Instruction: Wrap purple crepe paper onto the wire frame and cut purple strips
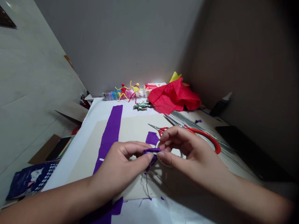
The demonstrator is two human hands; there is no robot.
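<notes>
The left hand (127, 158) pinches a small purple bundle (151, 151) between thumb and fingers, above the pale board (81, 161) on the worktop (93, 107). The right hand (189, 151) has its thumb at the bundle's right end; whether it grips too, I cannot tell. Thin dark wires (147, 185) hang below. Left of the left hand lies a purple strip (109, 133); red-handled scissors (161, 130) lie just beyond the right.

One head-worn camera looks from above and behind the left grip (127, 158) and the right grip (189, 151), facing forward and down across the counter (99, 109). It sits close, so that the forearms (70, 197) run in from the lower corners to the grips just below mid-view, yet it reaches past them to the wall (135, 40) beyond.
</notes>
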